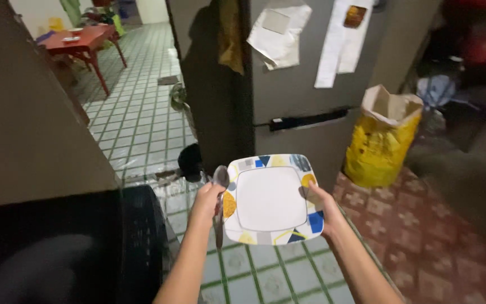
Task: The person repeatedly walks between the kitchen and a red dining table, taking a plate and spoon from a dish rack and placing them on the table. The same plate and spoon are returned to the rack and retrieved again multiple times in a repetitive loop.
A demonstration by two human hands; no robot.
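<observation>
Holding a square plate [270, 199] by 2 opposite edges, both hands are out in front of the person in the head view. The plate is white in the middle, with a border of blue, yellow and grey shapes, and it lies nearly flat, face up. The left hand [208, 204] is closed on the plate's left edge and also pinches a metal spoon [220, 198] against that edge; the spoon stands upright, bowl above the rim and handle running down below the fingers. The right hand [326, 213] grips the plate's right edge, thumb laid on the border and fingers hidden underneath.

Beyond the plate stands a grey fridge [305, 84], its door seam just above the plate's far edge. Sheets of paper [279, 35] are stuck on the fridge's upper door. Right of the fridge, on red patterned floor, a yellow sack [382, 141] stands open at the top. Left of the fridge, a floor of white tiles [136, 118] with green joints runs back to a red table [82, 42] well away from the plate. Left of the plate, near the left forearm, a dark rounded object [142, 236] sits low; what it is cannot be told.
</observation>
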